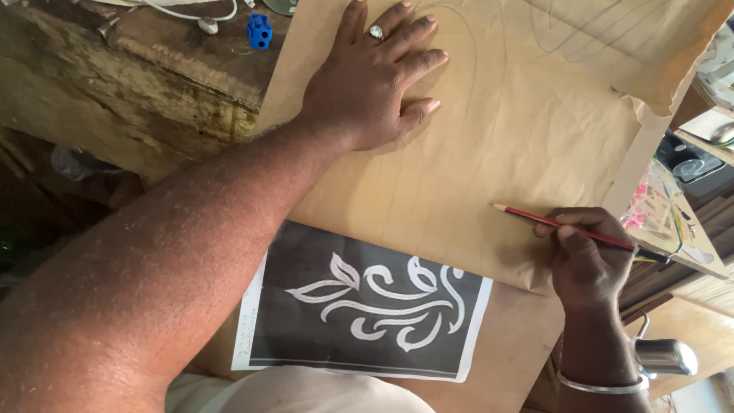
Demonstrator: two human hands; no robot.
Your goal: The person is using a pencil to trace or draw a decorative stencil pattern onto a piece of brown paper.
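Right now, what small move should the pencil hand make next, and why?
Probably lower the pencil tip onto the brown paper: the right hand holds it poised, the left hand pins the sheet flat, and the leaf-pattern print lies beside it.

Creased matt brown paper [520, 145] lies beside a printed sheet [367, 306] with a matt dark leaf pattern, a glossy red wooden pencil [566, 226], rough worn wood bench [115, 84], and a shiny metal cup [665, 356].
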